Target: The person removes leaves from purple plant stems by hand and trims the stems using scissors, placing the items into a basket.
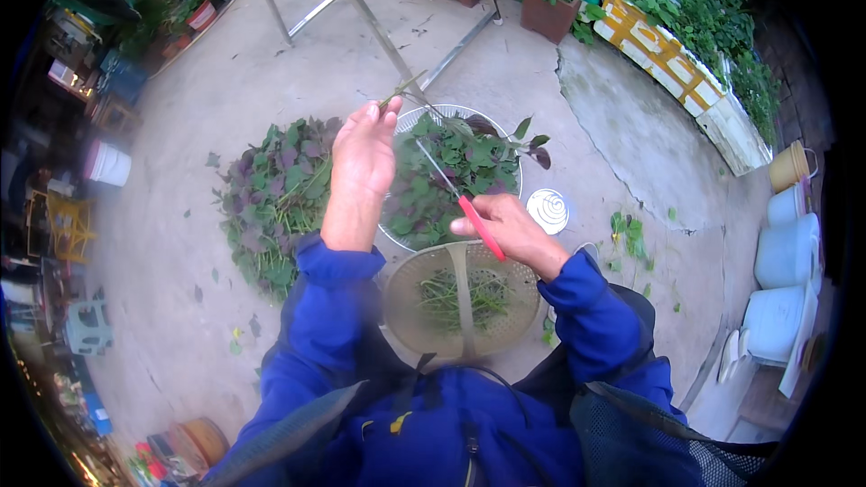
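Observation:
My left hand (365, 149) is raised over the edge of a round white wire-like basket (521, 179), its fingertips pinching a thin green plant stem (403, 86). A pair of red-handled scissors (482, 226) is in my right hand (517, 220), with the blades pointing up and left over the basket's leaves. Green and purple leaves (433, 199) fill that basket. Closer to my body, a plastic basket with a handle (400, 311) has cut green stems (440, 294) in it. A heap of leafy stems (270, 196) lies on the ground beside my left arm.
A metal frame (365, 13) stands on the concrete beyond the basket. To the right are a white spiral-patterned disc (548, 211) and scattered leaves (634, 237). Planters (551, 10) line the far side; pale blue containers (785, 260) stand at the right edge, a white bucket (108, 164) at left.

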Action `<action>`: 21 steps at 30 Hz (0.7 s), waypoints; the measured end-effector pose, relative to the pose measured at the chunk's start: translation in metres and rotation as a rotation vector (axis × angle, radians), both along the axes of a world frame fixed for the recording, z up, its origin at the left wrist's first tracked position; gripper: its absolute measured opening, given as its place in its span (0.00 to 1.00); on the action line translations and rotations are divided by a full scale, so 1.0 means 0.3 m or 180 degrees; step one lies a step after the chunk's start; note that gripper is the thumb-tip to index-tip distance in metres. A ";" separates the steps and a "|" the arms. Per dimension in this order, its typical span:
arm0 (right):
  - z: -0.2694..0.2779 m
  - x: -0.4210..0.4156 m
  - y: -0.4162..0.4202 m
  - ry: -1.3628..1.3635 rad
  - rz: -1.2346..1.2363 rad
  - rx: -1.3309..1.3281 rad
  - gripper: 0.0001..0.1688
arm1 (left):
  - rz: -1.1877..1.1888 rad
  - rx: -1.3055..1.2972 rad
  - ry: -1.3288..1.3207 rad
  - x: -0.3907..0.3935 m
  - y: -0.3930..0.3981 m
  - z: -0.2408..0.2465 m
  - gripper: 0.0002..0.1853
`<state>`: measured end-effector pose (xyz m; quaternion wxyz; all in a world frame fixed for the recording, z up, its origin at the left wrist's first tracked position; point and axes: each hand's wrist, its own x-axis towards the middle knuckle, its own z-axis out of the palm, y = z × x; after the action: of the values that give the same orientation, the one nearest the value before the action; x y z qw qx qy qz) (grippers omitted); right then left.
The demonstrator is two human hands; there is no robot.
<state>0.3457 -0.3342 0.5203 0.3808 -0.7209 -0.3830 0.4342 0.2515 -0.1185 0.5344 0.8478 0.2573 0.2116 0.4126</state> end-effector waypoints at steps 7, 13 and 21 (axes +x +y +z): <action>-0.028 0.079 0.056 0.0464 -0.0967 0.0883 0.25 | -0.0536 -0.0530 -0.0318 -0.002 -0.035 -0.037 0.05; -0.026 0.094 0.070 0.0404 -0.0974 0.0908 0.23 | -0.1229 -0.0293 -0.0445 -0.011 -0.100 -0.041 0.11; 0.029 0.068 0.055 0.0677 -0.0910 0.1182 0.22 | -0.1444 0.1116 0.0721 -0.009 -0.151 0.016 0.15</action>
<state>0.3662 -0.3179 0.5288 0.6024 -0.6357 -0.3080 0.3716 0.2487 -0.1638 0.5391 0.8320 0.4847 0.1675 0.2118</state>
